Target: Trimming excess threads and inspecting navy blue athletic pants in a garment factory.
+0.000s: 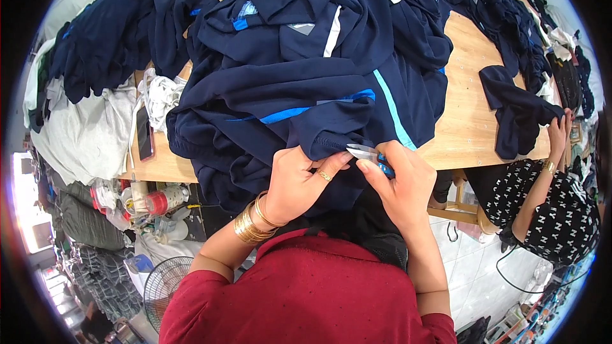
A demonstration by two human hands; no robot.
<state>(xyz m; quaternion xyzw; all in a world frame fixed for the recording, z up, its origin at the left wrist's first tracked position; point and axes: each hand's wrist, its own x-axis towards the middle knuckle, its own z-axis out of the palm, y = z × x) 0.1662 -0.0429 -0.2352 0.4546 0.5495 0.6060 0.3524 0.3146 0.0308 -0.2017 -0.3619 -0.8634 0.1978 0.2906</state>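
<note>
A large heap of navy garments with bright blue, light blue and white strips covers the middle of the table. At its near edge my left hand, ringed and with gold bangles at the wrist, pinches a folded navy garment edge. My right hand is closed round small thread snips with blue handles. The snips' pale metal blades point left, against the garment edge beside my left fingertips. Part of the snips is hidden inside my right hand.
The wooden table shows at right. On the left lie more navy garments, a phone and white strips. A co-worker at right handles a navy piece. A fan stands low left.
</note>
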